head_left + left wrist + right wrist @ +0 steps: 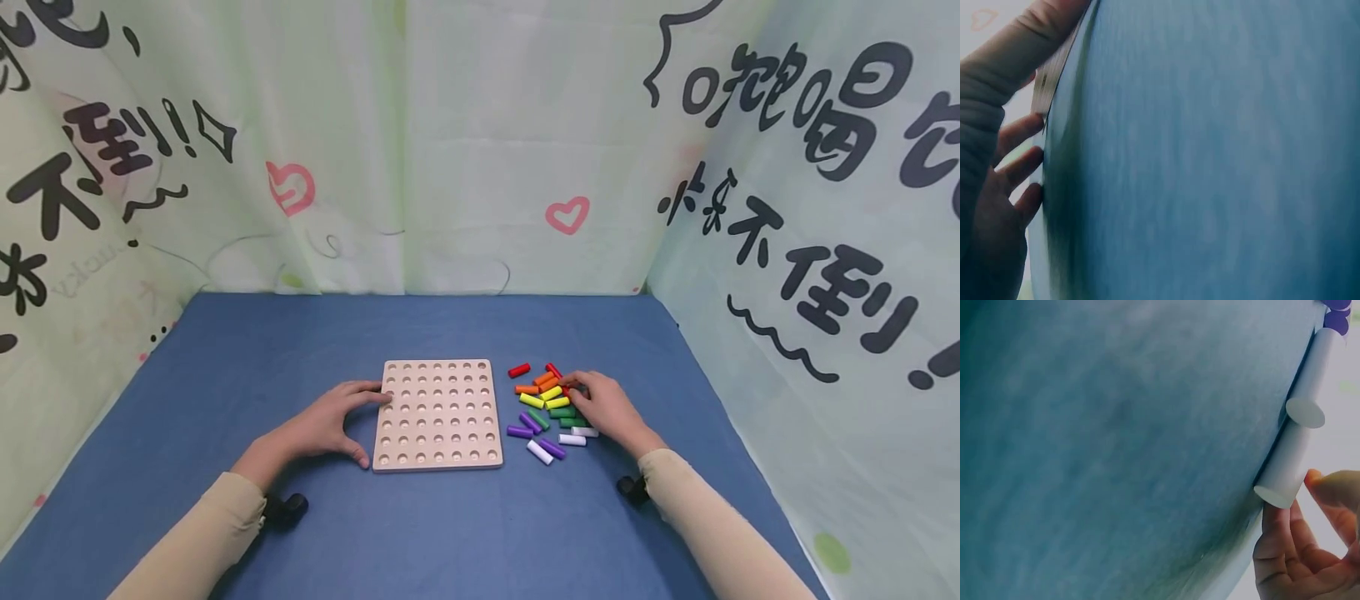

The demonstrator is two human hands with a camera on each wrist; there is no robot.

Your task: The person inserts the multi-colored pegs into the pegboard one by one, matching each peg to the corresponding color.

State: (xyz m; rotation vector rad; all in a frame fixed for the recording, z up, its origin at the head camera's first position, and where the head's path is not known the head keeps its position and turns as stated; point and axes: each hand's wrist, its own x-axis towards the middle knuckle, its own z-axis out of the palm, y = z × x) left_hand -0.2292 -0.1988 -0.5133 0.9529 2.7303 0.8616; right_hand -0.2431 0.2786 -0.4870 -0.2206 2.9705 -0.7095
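Note:
A pale wooden board (438, 417) with rows of round holes lies flat on the blue table. My left hand (330, 425) rests at its left side, index fingertip on the edge and thumb near the lower left corner; the left wrist view shows its fingers (1019, 134) fairly straight. Right of the board lie loose coloured pegs, including an orange peg (527, 389), a yellow peg (532, 401) and a purple peg (520, 432). My right hand (603, 408) reaches over them, fingertips at a red peg (566, 391); whether they pinch it is hidden. White pegs (1285, 462) block part of that hand in the right wrist view.
The blue tablecloth (450, 542) stretches on all sides of the board and pegs. Pale curtains (480, 167) with black writing and pink hearts stand behind and at both sides. A black wrist device (285, 510) sits on each forearm.

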